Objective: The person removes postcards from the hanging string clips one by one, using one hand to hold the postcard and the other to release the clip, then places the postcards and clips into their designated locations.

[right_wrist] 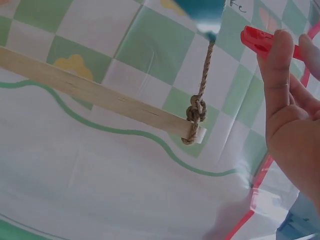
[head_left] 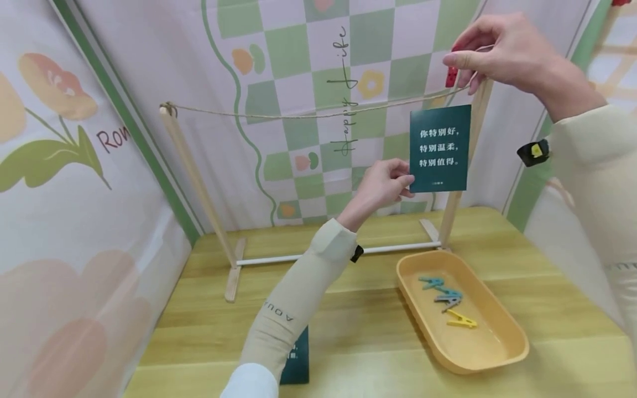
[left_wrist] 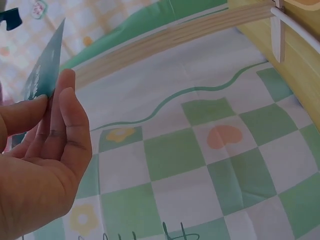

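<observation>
My left hand [head_left: 383, 185] pinches the lower left edge of a dark green card [head_left: 440, 149] printed with white characters. In the left wrist view the card [left_wrist: 49, 62] is seen nearly edge-on between thumb and fingers. The card's top edge lies just below the twine [head_left: 318, 115], near its right end. Above the twine, my right hand [head_left: 512, 55] holds a red clothespin [head_left: 451, 76]. The right wrist view shows that clothespin [right_wrist: 257, 41] between thumb and fingers, apart from the twine, which is knotted [right_wrist: 196, 109] round a wooden post.
Wooden posts [head_left: 199, 182] hold up the twine, joined low by a white rod [head_left: 269, 260]. A yellow tray [head_left: 478, 354] at the right front contains several clothespins, blue, grey and yellow. Another green card [head_left: 298, 367] lies on the table [head_left: 358, 326], partly under my left sleeve.
</observation>
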`<move>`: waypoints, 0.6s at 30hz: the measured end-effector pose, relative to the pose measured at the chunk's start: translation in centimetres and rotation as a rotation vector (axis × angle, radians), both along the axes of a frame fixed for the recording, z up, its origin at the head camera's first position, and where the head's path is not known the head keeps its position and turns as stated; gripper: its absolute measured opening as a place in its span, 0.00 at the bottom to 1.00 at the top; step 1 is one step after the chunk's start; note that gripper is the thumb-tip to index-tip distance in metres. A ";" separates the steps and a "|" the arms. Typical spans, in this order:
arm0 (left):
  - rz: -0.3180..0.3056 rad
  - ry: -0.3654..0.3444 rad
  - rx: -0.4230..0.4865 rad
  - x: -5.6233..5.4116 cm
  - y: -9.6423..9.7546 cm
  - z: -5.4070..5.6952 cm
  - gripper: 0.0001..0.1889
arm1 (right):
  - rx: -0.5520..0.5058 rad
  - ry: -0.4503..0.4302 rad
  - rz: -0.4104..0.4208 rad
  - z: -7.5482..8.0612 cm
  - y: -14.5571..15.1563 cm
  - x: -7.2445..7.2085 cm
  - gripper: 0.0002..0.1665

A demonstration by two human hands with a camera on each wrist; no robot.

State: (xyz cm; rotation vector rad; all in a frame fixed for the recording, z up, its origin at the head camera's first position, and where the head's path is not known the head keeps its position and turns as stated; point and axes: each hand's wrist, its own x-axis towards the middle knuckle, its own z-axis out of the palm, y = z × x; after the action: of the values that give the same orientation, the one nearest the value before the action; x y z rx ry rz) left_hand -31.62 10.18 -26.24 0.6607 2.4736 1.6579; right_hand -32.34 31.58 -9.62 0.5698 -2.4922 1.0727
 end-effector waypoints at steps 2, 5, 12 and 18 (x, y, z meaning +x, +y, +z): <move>-0.003 -0.003 0.006 0.1 -0.5 0.0 0.10 | 0.027 0.012 -0.005 0.0 -0.1 0.3 0.09; -0.003 0.007 -0.006 0.3 -1.2 0.0 0.09 | 0.078 0.030 -0.021 0.0 -0.3 0.8 0.09; -0.033 -0.004 -0.023 0.7 -3.1 -0.2 0.05 | 0.187 0.069 -0.052 -0.5 -0.7 2.2 0.12; -0.053 -0.014 -0.031 1.2 -4.6 -0.1 0.07 | 0.324 0.109 -0.077 -1.5 -0.8 3.0 0.19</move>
State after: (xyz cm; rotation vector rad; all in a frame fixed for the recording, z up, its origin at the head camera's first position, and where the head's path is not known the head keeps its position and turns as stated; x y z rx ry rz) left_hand -30.46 5.58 -26.36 0.7026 2.4449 1.5974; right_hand -29.34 30.73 -11.08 0.5982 -2.5828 0.5956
